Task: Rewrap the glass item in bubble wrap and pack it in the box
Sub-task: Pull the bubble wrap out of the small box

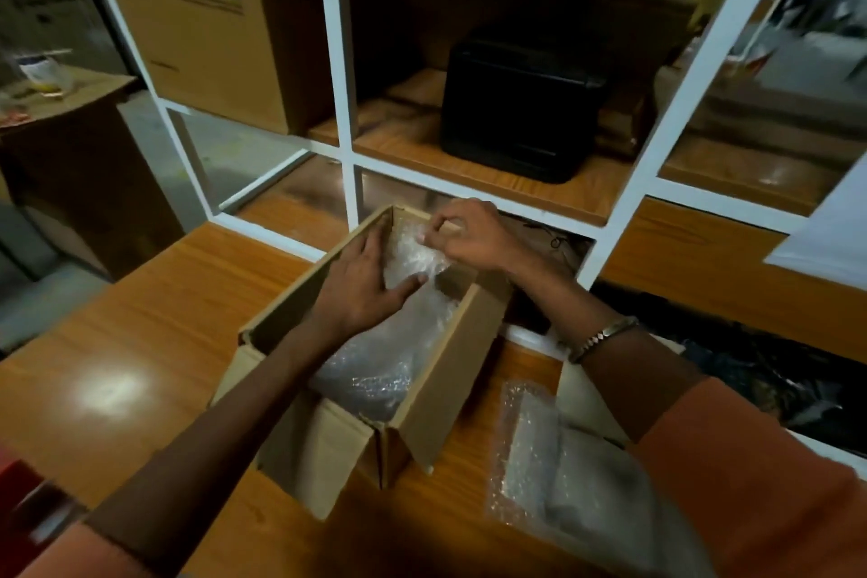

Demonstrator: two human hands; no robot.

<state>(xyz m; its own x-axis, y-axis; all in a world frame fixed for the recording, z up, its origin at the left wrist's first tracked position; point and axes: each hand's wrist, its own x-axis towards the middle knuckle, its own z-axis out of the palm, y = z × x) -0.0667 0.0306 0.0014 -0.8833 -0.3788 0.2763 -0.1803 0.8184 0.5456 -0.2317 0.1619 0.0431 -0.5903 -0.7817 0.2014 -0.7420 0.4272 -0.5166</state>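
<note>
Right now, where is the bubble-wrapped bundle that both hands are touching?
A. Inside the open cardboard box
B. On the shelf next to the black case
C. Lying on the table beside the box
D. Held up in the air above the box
A: the bubble-wrapped bundle lies between the walls of the open cardboard box, with the left hand pressing on it and the right hand pinching its wrap.

- Open brown cardboard box (450, 371) on orange wooden table (140, 343); flaps up.
- Clear bubble-wrapped bundle (375, 366) lies inside the box.
- Left hand (363, 282) flat, fingers straight, pressing the bundle.
- Right hand (464, 235) just beyond the left, pinching the wrap's far end.
- Loose clear bubble-wrap sheet (530, 460) below the right forearm.
</note>
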